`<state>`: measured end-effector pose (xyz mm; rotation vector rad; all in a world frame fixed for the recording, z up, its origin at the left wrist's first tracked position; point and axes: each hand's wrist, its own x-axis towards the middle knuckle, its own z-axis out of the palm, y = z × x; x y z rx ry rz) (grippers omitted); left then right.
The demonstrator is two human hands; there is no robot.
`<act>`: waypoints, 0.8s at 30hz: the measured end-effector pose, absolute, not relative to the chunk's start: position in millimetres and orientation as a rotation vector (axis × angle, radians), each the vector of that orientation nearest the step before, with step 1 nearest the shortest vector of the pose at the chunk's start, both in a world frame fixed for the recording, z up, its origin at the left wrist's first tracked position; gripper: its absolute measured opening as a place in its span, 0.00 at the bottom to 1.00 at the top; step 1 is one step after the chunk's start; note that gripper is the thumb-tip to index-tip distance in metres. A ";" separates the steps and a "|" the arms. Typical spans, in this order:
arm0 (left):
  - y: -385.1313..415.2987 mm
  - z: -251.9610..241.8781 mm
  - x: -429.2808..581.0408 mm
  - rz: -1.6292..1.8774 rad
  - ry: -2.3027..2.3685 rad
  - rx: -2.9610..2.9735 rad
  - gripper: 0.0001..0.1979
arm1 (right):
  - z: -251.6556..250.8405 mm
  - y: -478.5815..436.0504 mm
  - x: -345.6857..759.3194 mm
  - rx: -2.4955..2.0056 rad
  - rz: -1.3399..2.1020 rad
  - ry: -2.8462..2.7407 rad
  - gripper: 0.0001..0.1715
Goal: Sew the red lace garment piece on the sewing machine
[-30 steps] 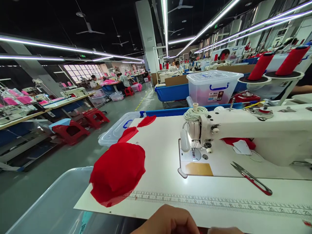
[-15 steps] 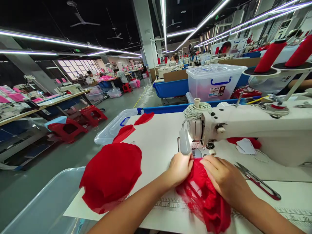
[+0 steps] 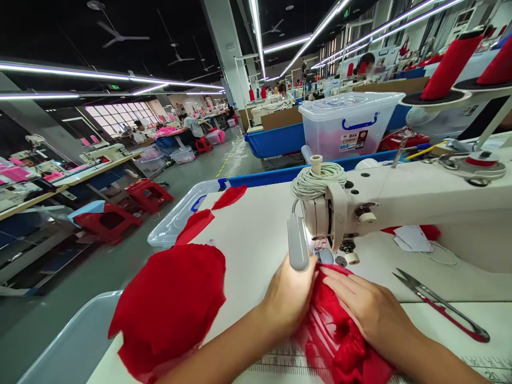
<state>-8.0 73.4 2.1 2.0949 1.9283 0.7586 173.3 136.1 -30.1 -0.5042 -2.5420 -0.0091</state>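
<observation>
A piece of red lace fabric (image 3: 340,336) lies on the white sewing table (image 3: 256,234) under the head of a white sewing machine (image 3: 420,208). My left hand (image 3: 290,293) grips its left edge right by the presser foot, fingers curled. My right hand (image 3: 370,306) presses down on the fabric from the right, fingers stretched toward the needle. A stack of red fabric pieces (image 3: 172,309) sits to the left of my left forearm.
Thread snips with red handles (image 3: 440,304) lie on the table to the right. Two red strips (image 3: 208,213) lie at the far left edge beside a clear bin lid (image 3: 176,218). A clear storage box (image 3: 348,125) stands behind. Other people sit at far tables.
A second ago only the tops of my hands showed at the bottom edge. They came up with the red lace fabric to the presser foot, and have since nudged it closer in.
</observation>
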 end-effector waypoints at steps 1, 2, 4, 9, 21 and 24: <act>67.7 -2.1 -5.4 0.724 1.869 2.224 0.15 | -30.5 136.5 172.8 -0.502 0.003 -2.530 0.24; 62.6 -7.4 -3.1 0.662 1.831 2.355 0.16 | -30.8 136.9 172.3 -0.497 0.011 -2.519 0.23; 55.5 -18.6 -0.2 0.542 1.847 2.548 0.21 | -31.5 137.8 171.7 -0.495 0.005 -2.502 0.22; 54.8 -28.0 -1.2 0.402 1.900 2.629 0.27 | -33.0 140.5 172.8 -0.510 -0.076 -2.507 0.23; 59.8 -22.0 -5.9 0.452 1.832 2.524 0.28 | -31.7 142.0 173.0 -0.585 -0.001 -2.525 0.20; 59.9 -23.0 -5.9 0.438 1.837 2.528 0.28 | -32.7 142.7 173.0 -0.591 -0.017 -2.521 0.21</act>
